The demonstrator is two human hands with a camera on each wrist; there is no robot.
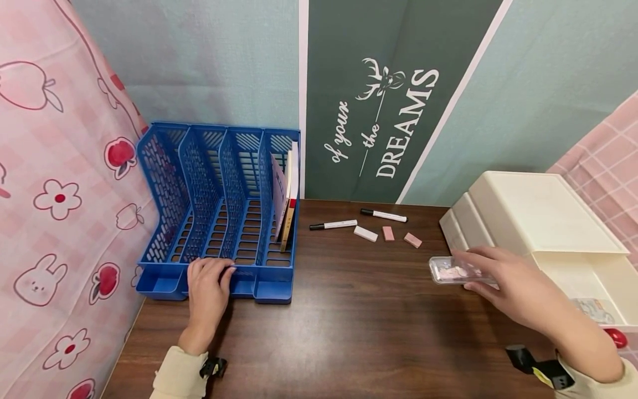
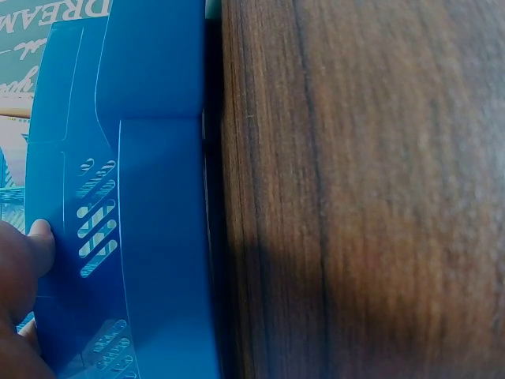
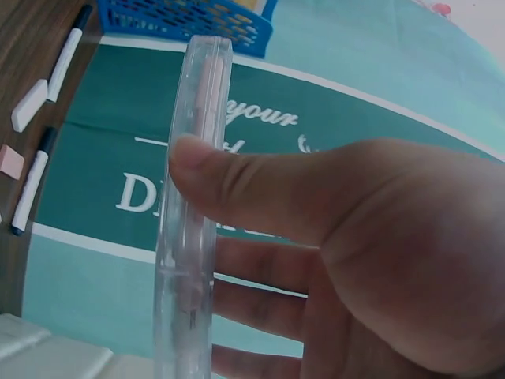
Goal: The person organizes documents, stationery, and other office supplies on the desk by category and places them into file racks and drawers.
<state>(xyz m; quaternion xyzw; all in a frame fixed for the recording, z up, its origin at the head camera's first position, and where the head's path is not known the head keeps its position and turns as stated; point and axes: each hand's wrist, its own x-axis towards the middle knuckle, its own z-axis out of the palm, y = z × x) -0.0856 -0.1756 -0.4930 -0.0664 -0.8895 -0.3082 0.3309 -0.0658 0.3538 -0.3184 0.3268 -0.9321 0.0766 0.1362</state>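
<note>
My left hand [image 1: 209, 282] grips the front edge of a blue plastic file rack [image 1: 199, 233]. In the left wrist view the thumb [image 2: 41, 237] lies on the rack's slotted front wall [image 2: 95, 268], the other fingers mostly hidden behind it. Over the right side of the table, my right hand [image 1: 513, 282] holds a small clear plastic case [image 1: 441, 271] with pale pink and white contents. The right wrist view shows this case [image 3: 193, 260] edge-on, pinched between thumb and fingers. A few thin books [image 1: 288, 199] stand in the rack's rightmost slot.
Two markers [image 1: 384, 215], a white eraser [image 1: 366, 234] and two pink erasers [image 1: 388, 233] lie near the back wall. A cream drawer unit [image 1: 553, 210] stands at right, its drawer [image 1: 583, 271] pulled out with a small packet inside. Pink patterned cloth [image 1: 60, 233] borders the left.
</note>
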